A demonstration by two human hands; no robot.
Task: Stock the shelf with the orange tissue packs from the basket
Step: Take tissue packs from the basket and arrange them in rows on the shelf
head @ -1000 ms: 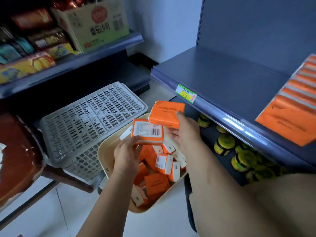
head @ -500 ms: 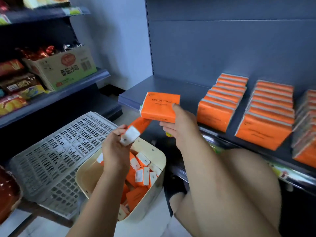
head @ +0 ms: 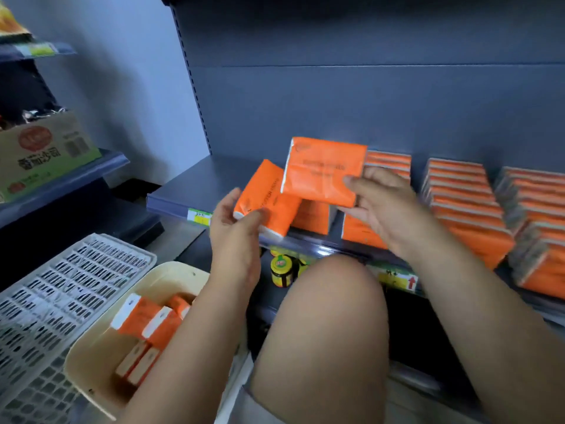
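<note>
Head view: left hand [head: 234, 240] grips one orange pack [head: 270, 198], right hand [head: 386, 209] another pack [head: 324, 172], over shelf [head: 195, 186]

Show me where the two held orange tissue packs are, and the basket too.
Upper held pack [head: 321, 175]: head view, middle of its orange front face.
Lower held pack [head: 270, 191]: head view, orange face above the thumb.
Basket [head: 101, 350]: head view, bare cream inner wall.
</note>
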